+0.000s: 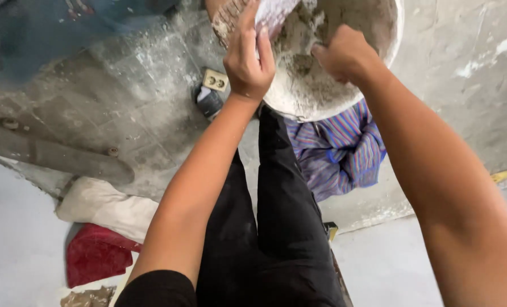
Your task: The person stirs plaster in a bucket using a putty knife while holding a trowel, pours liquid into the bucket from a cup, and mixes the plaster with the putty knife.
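Observation:
A white bucket [398, 34] caked with grey plaster stands on the floor in front of me at the top of the head view. My left hand [248, 57] is shut on a flat plaster-smeared tool [276, 11] at the bucket's left rim. My right hand [344, 51] is closed inside the bucket, fingers curled into the grey plaster [299, 34]; what it grips is hidden. My black-trousered legs [276, 216] run down the middle of the view.
A striped blue and purple cloth [339, 153] lies under the bucket. A beige wall socket [215, 80] lies loose on the dusty floor beside a dark object. A white cloth [111, 207] and a red cloth [97, 253] lie at lower left.

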